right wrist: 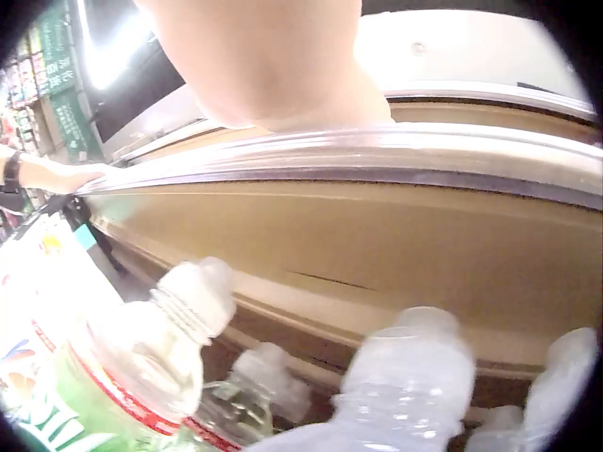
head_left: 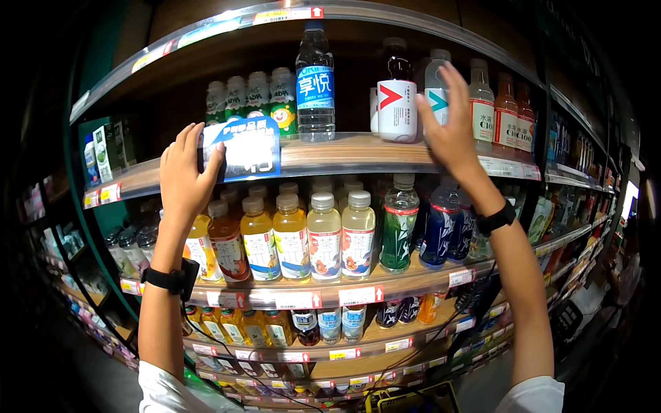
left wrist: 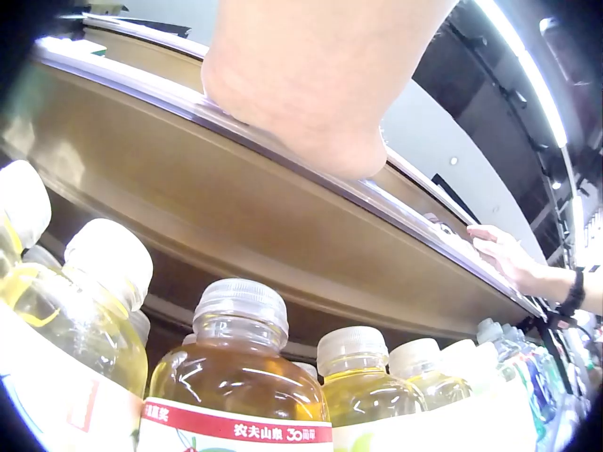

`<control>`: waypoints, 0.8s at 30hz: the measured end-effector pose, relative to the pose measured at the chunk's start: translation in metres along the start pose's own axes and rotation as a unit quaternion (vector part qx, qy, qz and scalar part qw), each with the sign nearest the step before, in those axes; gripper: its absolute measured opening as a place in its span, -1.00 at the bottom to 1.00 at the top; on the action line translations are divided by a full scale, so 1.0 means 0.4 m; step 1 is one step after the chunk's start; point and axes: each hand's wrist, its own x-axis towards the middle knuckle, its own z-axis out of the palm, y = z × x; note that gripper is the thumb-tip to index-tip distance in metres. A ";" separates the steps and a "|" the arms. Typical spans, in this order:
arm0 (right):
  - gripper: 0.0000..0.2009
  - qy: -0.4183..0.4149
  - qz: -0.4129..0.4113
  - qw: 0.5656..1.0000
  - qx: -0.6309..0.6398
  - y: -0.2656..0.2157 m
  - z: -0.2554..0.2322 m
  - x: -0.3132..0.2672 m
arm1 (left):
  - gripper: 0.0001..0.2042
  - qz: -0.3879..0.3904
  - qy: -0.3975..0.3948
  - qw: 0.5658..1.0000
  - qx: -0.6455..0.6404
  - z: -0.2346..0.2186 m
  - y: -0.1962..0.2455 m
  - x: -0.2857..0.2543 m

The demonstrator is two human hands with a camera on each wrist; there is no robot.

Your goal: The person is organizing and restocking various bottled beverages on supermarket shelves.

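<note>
My left hand (head_left: 187, 172) is at the upper shelf's front edge, its thumb overlapping the left part of a blue price sign (head_left: 258, 162); whether it presses the sign cannot be told. My right hand (head_left: 451, 134), slightly blurred, is raised with fingers extended in front of a clear bottle (head_left: 438, 76) with a white label. Left of that hand stands a dark bottle (head_left: 398, 117) with a red mark. The heel of my left hand (left wrist: 301, 85) shows in the left wrist view, and that of my right hand (right wrist: 273, 66) in the right wrist view.
A tall water bottle (head_left: 315, 89) stands right of small green bottles (head_left: 282, 103). Red-labelled bottles (head_left: 505, 113) stand to the right. The shelf below holds tea bottles (head_left: 323, 237) and green and blue bottles. Dark cables hang before the lower shelves.
</note>
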 end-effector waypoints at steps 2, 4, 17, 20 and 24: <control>-0.33 0.023 0.009 0.996 -0.087 0.046 -0.023 0.005 | -0.46 -0.002 0.001 1.000 0.004 0.002 -0.004 0.000; -0.23 0.017 0.016 0.992 -0.124 0.067 -0.037 -0.007 | -0.46 0.001 0.004 1.000 0.006 0.007 -0.005 -0.002; -0.06 -0.101 0.171 0.979 0.052 0.084 -0.037 -0.038 | -0.48 -0.008 -0.014 1.000 0.010 -0.005 0.007 -0.002; -0.09 -0.083 0.154 0.981 0.087 0.069 -0.043 -0.038 | -0.48 -0.012 -0.021 1.000 0.012 -0.006 0.007 -0.001; -0.12 -0.078 0.092 0.990 0.077 0.034 -0.059 -0.036 | -0.46 -0.006 -0.015 1.000 0.006 -0.005 0.007 0.002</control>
